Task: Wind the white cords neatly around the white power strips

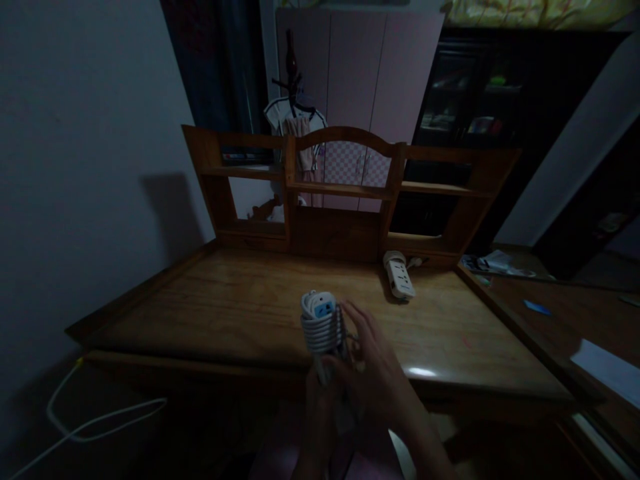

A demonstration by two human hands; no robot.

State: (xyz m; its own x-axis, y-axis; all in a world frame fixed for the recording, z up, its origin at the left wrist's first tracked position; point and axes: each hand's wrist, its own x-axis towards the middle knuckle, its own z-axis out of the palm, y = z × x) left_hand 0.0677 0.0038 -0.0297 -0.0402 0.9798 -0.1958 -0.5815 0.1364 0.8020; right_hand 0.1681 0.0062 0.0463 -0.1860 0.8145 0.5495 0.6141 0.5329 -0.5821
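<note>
A white power strip with a blue socket face is held upright above the front edge of the wooden desk. Its white cord is wound in several turns around the upper part. From below, my left hand grips the lower end, its fingers mostly in shadow. My right hand is curled around the right side, thumb across the front and fingers against the wound cord. A second white power strip lies at the desk's back right, with its cord bundled at the far end.
A wooden shelf unit rises along the desk's back edge. A loose white cable hangs at lower left, beside the wall. On the right stands another brown surface with a white paper sheet and a blue card.
</note>
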